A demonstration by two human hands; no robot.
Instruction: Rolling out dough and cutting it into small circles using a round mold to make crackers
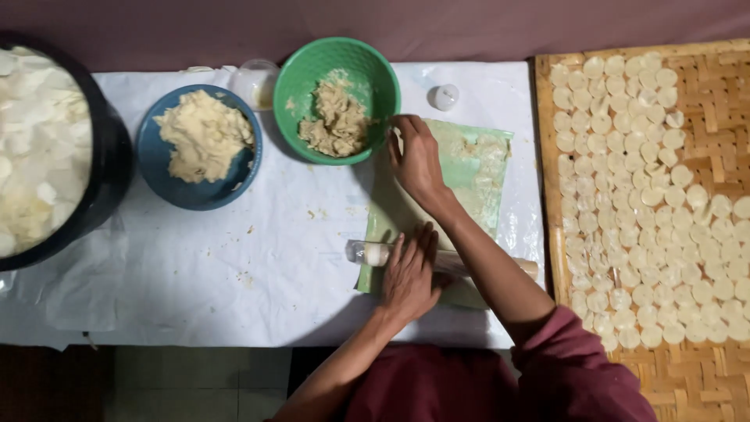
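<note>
Left hand (408, 275) flat on rolling pin (375, 253); right hand (416, 160) beside green bowl (337, 100).

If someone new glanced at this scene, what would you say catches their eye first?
Most striking is the woven bamboo tray on the right, covered with rows of small pale round dough discs. At centre, the left hand presses on a wrapped wooden rolling pin over a green plastic sheet, while the right hand reaches toward the green bowl of crumbly beige dough. A blue bowl of the same dough sits left of it.
</note>
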